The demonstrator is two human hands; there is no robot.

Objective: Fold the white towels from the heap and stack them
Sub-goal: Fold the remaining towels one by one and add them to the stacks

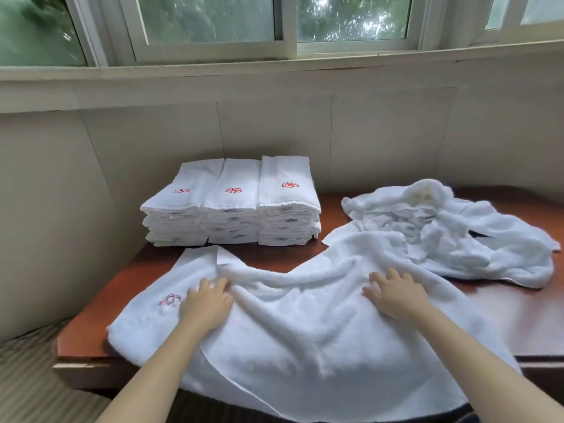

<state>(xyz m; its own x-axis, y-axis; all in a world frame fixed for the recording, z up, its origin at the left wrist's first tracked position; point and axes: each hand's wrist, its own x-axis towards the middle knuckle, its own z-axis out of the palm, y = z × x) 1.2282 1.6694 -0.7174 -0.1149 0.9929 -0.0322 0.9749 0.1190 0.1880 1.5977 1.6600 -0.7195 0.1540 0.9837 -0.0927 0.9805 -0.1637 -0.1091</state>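
Finds one white towel (pixel 305 315) spread unfolded and rumpled across the near part of a red-brown table (pixel 518 325), near edge hanging over the table's front. Notes a red emblem (pixel 169 300) stitched close to the towel's left end. Records the left hand (pixel 207 303) resting on the towel just right of that emblem, fingers bent at a raised crease; cannot tell whether pinching cloth or merely pressing. Records the right hand (pixel 393 296) laid palm down on the towel further right, fingers straight and spread, gripping nothing. Places the two hands well apart, both forearms bare. Finds the heap (pixel 457 233) of loose white towels crumpled at the far right of the table, meeting the spread towel's far right corner. Finds three stacks (pixel 232 206) of folded white towels side by side at the far left of the table, each top towel showing a red mark, just behind the spread towel's far left corner; cannot tell whether touching. Notes a pale panelled wall (pixel 366 132) behind the table, a window (pixel 213 19) above with green foliage outside, and striped floor (pixel 27 377) at lower left.
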